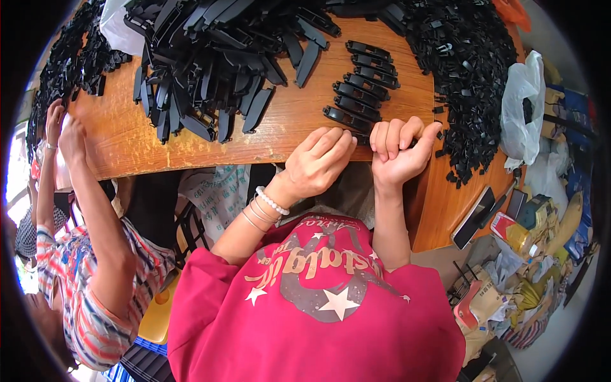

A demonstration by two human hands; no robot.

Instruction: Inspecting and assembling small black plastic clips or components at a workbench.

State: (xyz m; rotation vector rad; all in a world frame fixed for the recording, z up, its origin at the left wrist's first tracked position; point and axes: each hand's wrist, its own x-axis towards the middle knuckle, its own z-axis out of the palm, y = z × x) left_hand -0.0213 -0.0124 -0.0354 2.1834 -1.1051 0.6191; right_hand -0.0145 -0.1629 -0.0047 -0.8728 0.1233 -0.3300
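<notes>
Between our two hands, at the near edge of the wooden tabletop (267, 134), sat the small black plastic piece (363, 138) we were working on. Only a sliver of it showed in the gap between our knuckles, so we could not tell its full shape. It lay at the near end of a neat row of finished black clips (363, 89), the rest of which ran away from us in a stack of similar flat, elongated pieces, probably lined up that way so they could be counted or gathered easily.

Our left hand (318, 162) was curled, its fingers (334, 143) bent down onto the tabletop edge and touching or just beside the piece; whether they actually gripped it we could not tell. Our right hand (401, 149) was closed into a loose fist, its fingers (391, 134) folded in, the thumb stretched out to the right; it seemed to pinch something small, though the thing itself was hidden. Both hands pressed close together, which suits snapping two small parts into one.

Farther out lay a large loose heap of long black strips (210, 57), and to the right a pile of small black parts (471, 70) spilling toward the edge. A white plastic bag (522, 108) and a dark phone (474, 216) sat on the right. At the far left another person's hands (63, 134) reached into a further black pile.
</notes>
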